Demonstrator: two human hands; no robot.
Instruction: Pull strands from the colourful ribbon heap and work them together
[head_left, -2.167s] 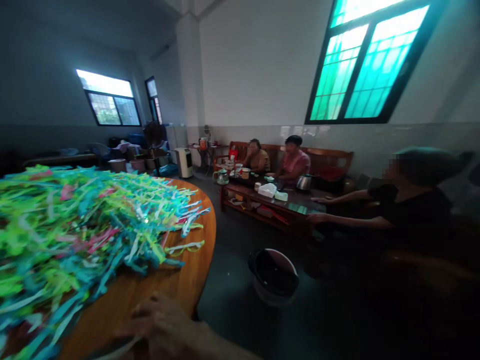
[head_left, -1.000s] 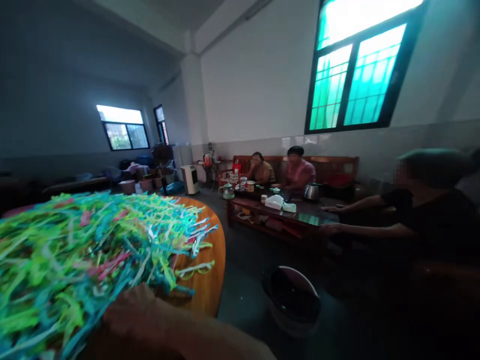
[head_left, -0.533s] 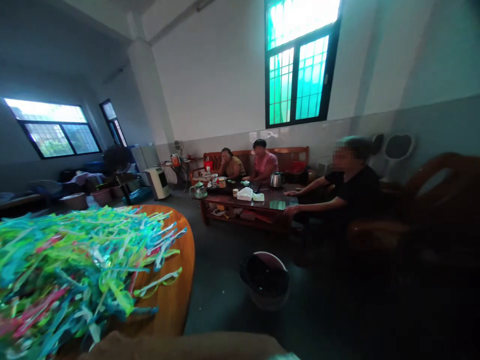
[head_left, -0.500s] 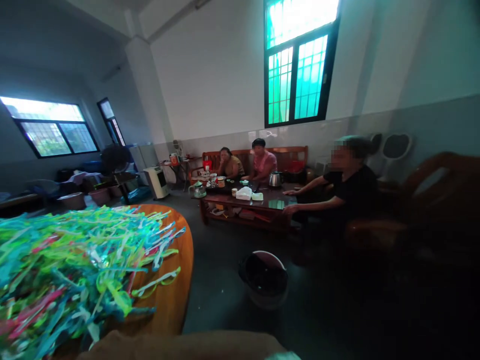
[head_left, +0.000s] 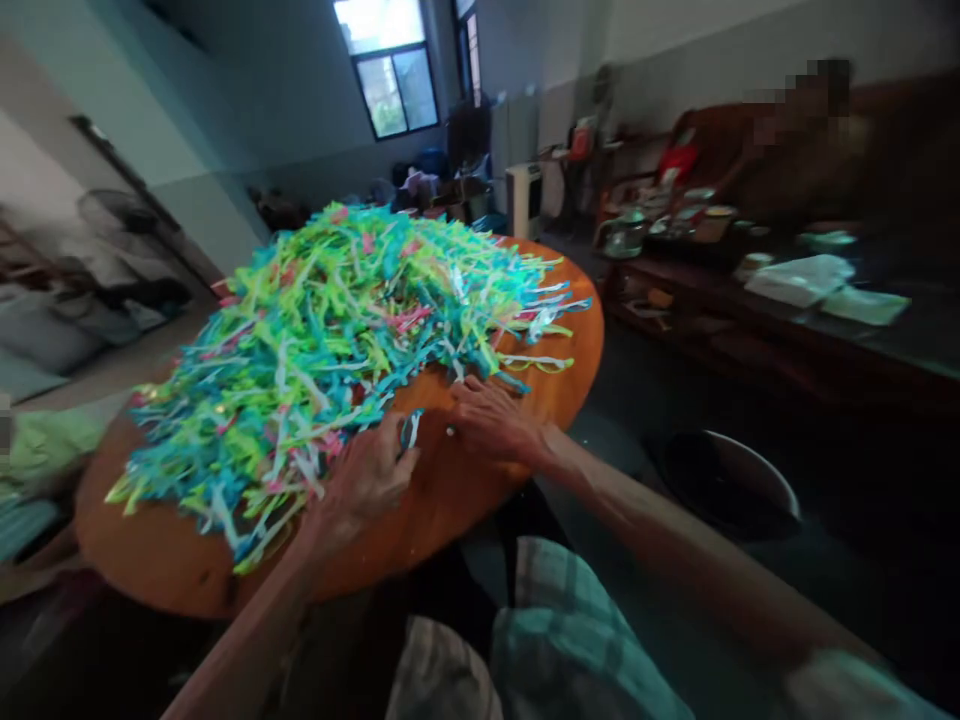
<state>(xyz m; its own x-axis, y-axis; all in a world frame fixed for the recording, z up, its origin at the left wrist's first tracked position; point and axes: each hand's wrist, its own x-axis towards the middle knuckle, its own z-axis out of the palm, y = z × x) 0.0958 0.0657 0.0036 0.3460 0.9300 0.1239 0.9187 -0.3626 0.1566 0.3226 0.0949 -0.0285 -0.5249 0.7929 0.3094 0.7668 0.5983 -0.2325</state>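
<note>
A big heap of thin plastic strips (head_left: 337,320) in green, blue, yellow and pink covers a round wooden table (head_left: 465,500). My left hand (head_left: 364,480) lies at the near edge of the heap, fingers curled round a blue-white strip (head_left: 409,430). My right hand (head_left: 491,420) rests on the bare wood just right of it, fingers bent and pointing at the heap's edge; what it holds, if anything, is hidden.
A dark bucket (head_left: 731,485) stands on the floor to the right of the table. Behind it runs a low wooden tea table (head_left: 787,330) with a kettle, cups and cloths. A person in dark clothes (head_left: 795,140) sits at the far right. A white heater (head_left: 523,200) stands at the back.
The view has swung from the room and seated people down and left onto the table. Both my hands, out of view half a second ago, are now at the near edge of the strip heap.
</note>
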